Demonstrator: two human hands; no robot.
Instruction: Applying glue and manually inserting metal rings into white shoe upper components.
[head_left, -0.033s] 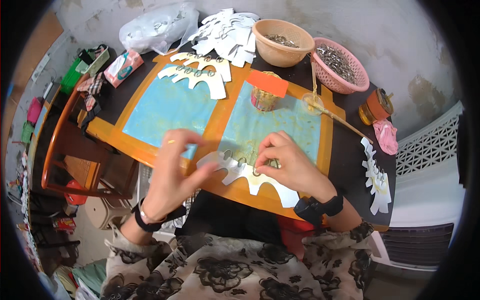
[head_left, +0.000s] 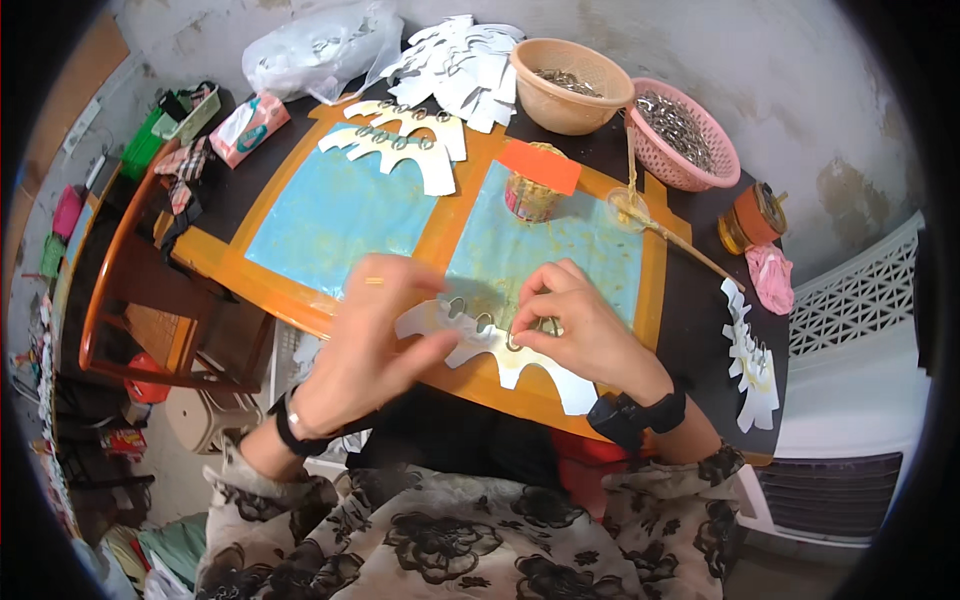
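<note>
A white scalloped cut-out piece [head_left: 550,376] lies along the near edge of the table, with metal rings standing on it. My right hand [head_left: 580,325] is over its middle, thumb and forefinger pinched on a metal ring [head_left: 513,341] that touches the piece. Other fingers of that hand curl above more metal. Over the piece's left end hovers my left hand [head_left: 375,335], thumb and fingers apart and nothing seen between them. Two metal rings, one of them a left ring [head_left: 457,306], stand between my hands.
Finished-looking ringed pieces [head_left: 400,150] lie at the back; another ringed piece [head_left: 750,360] is at right. Behind are stacked white cut-outs [head_left: 455,75], an orange basket [head_left: 570,110] and a pink basket [head_left: 705,175] of metal parts. A tub [head_left: 530,198] and a stick [head_left: 690,250] stand nearer.
My left hand has shifted slightly right, closer to the rings on the white piece. My right hand keeps its pinch in nearly the same place.
</note>
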